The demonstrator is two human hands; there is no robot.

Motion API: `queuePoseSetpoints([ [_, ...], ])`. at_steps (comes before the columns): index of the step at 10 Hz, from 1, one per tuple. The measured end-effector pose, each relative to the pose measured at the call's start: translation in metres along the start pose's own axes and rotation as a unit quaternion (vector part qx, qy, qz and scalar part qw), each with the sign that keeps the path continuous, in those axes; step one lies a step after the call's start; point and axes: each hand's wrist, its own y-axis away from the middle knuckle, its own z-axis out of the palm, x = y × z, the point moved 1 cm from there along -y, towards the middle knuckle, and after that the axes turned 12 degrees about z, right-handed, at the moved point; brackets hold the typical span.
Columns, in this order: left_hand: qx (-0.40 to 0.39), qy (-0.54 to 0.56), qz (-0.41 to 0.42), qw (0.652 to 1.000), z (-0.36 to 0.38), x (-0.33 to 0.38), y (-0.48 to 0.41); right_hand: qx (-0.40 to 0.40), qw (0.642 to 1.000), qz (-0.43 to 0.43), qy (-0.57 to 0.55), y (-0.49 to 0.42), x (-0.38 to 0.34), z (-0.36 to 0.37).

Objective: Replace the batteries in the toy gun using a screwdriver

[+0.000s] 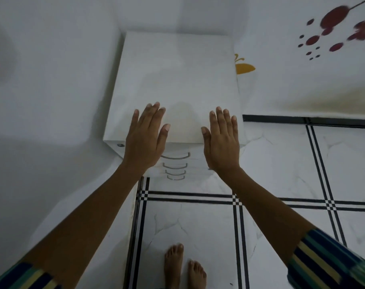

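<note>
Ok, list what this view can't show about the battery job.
- Toy gun, screwdriver, batteries: nowhere in the head view.
- Drawer contents: cabinet drawers shut.
- Top drawer handle: partly behind the left hand.
- Whether the right hand touches the top: unclear.

The scene is viewed by one head-worn wide-angle camera, aimed forward and steeply down; a white drawer cabinet (177, 84) is seen close at 12 o'clock, bare feet (184, 265) at 6 o'clock.
</note>
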Motion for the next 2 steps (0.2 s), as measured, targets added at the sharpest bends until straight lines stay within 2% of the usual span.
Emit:
queuePoseSetpoints([
  [2, 0.088, -0.042, 0.056, 0.994, -0.112, 0.019, -0.09, 0.062, 0.998, 0.009, -0.027, -0.069, -0.031, -0.114],
])
